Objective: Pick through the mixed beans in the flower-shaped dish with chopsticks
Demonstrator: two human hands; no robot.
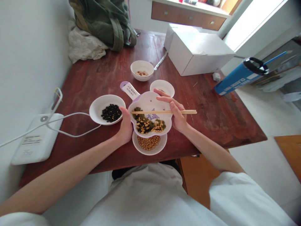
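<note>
Reddish table (223,121) beneath, left hand (126,128) clasps a plate (144,101) while right hand (179,118) grips chopsticks (163,112)

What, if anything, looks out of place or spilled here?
I see no spill. What looks odd is the plate: its mixed beans bunch toward the near and left sides instead of spreading evenly, and it partly covers a bowl of yellow beans.
</note>
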